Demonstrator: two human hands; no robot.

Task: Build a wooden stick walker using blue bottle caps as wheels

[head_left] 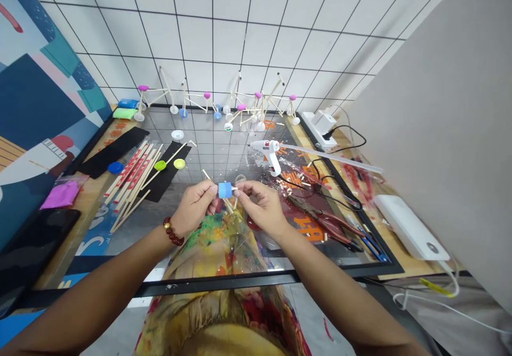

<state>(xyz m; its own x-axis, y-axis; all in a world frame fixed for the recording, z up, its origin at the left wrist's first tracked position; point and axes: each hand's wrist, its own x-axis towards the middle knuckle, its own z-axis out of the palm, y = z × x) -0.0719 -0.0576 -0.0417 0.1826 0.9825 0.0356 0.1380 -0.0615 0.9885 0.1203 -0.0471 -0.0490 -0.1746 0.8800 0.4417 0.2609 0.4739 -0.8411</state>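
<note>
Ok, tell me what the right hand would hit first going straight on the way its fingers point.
The right hand points left, so it would likely meet the blue piece first, held by the left hand.

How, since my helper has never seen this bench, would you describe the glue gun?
On the glass table, look just beyond the right hand. The glue gun stands there. Only it is pistol-shaped: white, with a long clear stick trailing right.

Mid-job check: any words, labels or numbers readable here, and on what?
None readable.
Red print on the chopstick sleeves: too small.
Under the glass tabletop, orange characters: blurred, partly covered.
No legible label on the glue gun.
No marking on the blue cap between left hand and right hand.
</note>
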